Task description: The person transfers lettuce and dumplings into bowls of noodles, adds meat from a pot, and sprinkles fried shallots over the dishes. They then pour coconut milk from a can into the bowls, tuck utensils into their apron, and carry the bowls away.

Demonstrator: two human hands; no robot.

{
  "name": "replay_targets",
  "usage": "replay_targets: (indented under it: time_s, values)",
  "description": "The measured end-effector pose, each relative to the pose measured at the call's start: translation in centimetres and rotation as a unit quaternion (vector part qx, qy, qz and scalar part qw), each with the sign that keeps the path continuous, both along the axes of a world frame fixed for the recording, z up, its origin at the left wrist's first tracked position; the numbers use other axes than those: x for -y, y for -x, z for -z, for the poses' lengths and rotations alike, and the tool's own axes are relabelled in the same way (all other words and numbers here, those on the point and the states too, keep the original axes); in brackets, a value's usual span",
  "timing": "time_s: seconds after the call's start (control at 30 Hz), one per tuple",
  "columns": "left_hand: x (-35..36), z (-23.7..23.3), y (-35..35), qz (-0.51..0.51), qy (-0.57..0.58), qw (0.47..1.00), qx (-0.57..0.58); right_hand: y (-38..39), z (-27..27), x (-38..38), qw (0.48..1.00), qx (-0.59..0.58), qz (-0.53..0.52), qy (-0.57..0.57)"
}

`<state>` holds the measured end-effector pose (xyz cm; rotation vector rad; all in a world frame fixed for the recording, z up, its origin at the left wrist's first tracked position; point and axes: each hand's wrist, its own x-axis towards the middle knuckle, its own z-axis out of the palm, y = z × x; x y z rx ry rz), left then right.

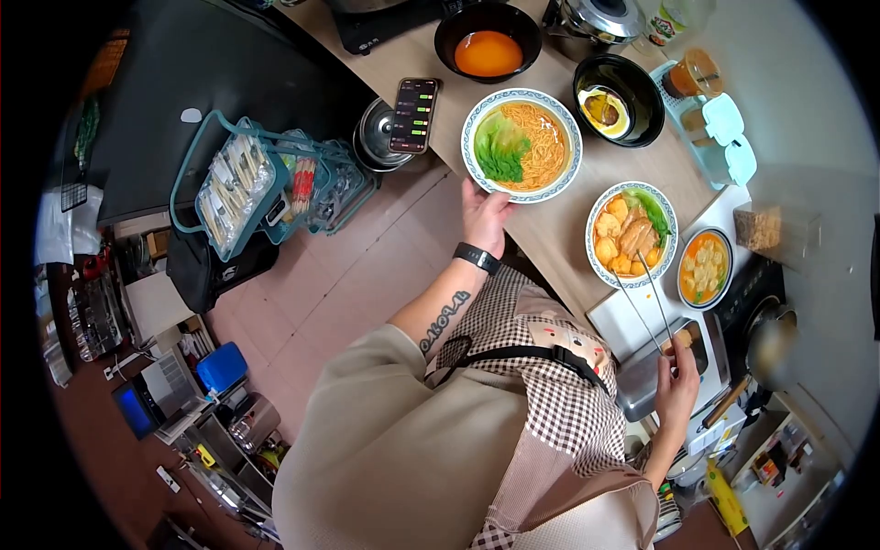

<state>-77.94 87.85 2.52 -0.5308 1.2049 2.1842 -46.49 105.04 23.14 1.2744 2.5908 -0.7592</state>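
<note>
My left hand (486, 220) grips the near rim of a patterned white bowl of noodles (541, 137), which also holds green lettuce (500, 154) in broth. Its fingertips are partly hidden by the bowl. In my right hand (676, 383) is a pair of long, thin chopsticks (653, 307), their tips slightly apart at the near edge of a second patterned bowl (594, 203). That bowl contains sliced meat (636, 235), orange-coated pieces and greens. A smaller bowl of soup (705, 268) with pale pieces stands to its right.
Behind are a black bowl of orange broth (488, 55), a black bowl with dark sauce (642, 115) and a metal pot (600, 23). A phone (414, 115) lies at the counter's left edge. Steel trays (637, 390) and a ladle (772, 348) are at right.
</note>
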Motion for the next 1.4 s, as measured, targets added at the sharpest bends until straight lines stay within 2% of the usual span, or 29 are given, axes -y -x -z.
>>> replay_targets:
  time_s: [0.13, 0.47, 0.67, 0.73, 0.8, 0.87, 0.93, 1.0, 1.03, 1.07, 1.13, 1.23, 1.27, 1.37, 1.4]
  values:
    - [1.9, 0.0, 1.1, -0.031, 0.047, 0.998, -0.008, -0.3, -0.1, 0.2, 1.0, 0.002, -0.007, -0.008]
    - [1.4, 1.6, 1.5, -0.019, -0.056, 0.998, 0.016, -0.5, 0.0, -0.3, 1.0, 0.012, -0.002, -0.009]
    - [4.0, -0.8, 1.4, 0.008, -0.106, 0.994, 0.021, 0.2, 0.3, -0.8, 1.0, -0.007, -0.005, -0.005]
    - [2.2, -1.0, 1.7, 0.043, -0.159, 0.986, -0.005, -0.7, 0.0, -1.0, 0.998, -0.052, 0.037, -0.002]
    - [1.1, -1.6, 2.0, 0.08, -0.147, 0.986, -0.01, -2.7, 0.4, -2.7, 0.991, -0.107, 0.08, -0.008]
    - [0.0, -4.1, 3.5, 0.136, -0.159, 0.977, -0.029, -2.1, -0.4, -4.6, 0.989, -0.102, 0.107, -0.015]
    - [0.1, -5.8, 4.4, 0.15, -0.148, 0.977, -0.042, -1.4, -1.6, -6.6, 0.987, -0.107, 0.101, -0.059]
    - [0.0, -6.4, 5.1, 0.164, -0.132, 0.975, -0.074, -3.2, -1.7, -8.8, 0.971, -0.159, 0.136, -0.113]
    - [0.0, -6.8, 5.0, 0.169, -0.129, 0.974, -0.074, -4.2, -2.0, -10.1, 0.959, -0.167, 0.186, -0.136]
    - [-0.6, -7.4, 4.8, 0.174, -0.126, 0.974, -0.074, -5.8, -3.1, -11.6, 0.951, -0.144, 0.231, -0.145]
    - [-3.3, -8.7, 4.2, 0.211, -0.13, 0.966, -0.073, -10.2, -4.8, -15.4, 0.932, -0.066, 0.261, -0.241]
    - [-7.7, -10.6, 2.4, 0.267, -0.136, 0.95, -0.086, -13.8, -7.3, -20.5, 0.916, 0.058, 0.252, -0.305]
    - [-9.0, -11.2, 1.8, 0.284, -0.138, 0.945, -0.087, -14.7, -7.2, -21.9, 0.918, 0.095, 0.257, -0.287]
    - [-12.8, -12.3, -0.6, 0.327, -0.123, 0.933, -0.082, -13.9, -8.0, -24.6, 0.935, 0.221, 0.185, -0.208]
    - [-13.7, -12.4, -1.1, 0.335, -0.122, 0.931, -0.082, -13.4, -8.0, -25.1, 0.934, 0.226, 0.153, -0.23]
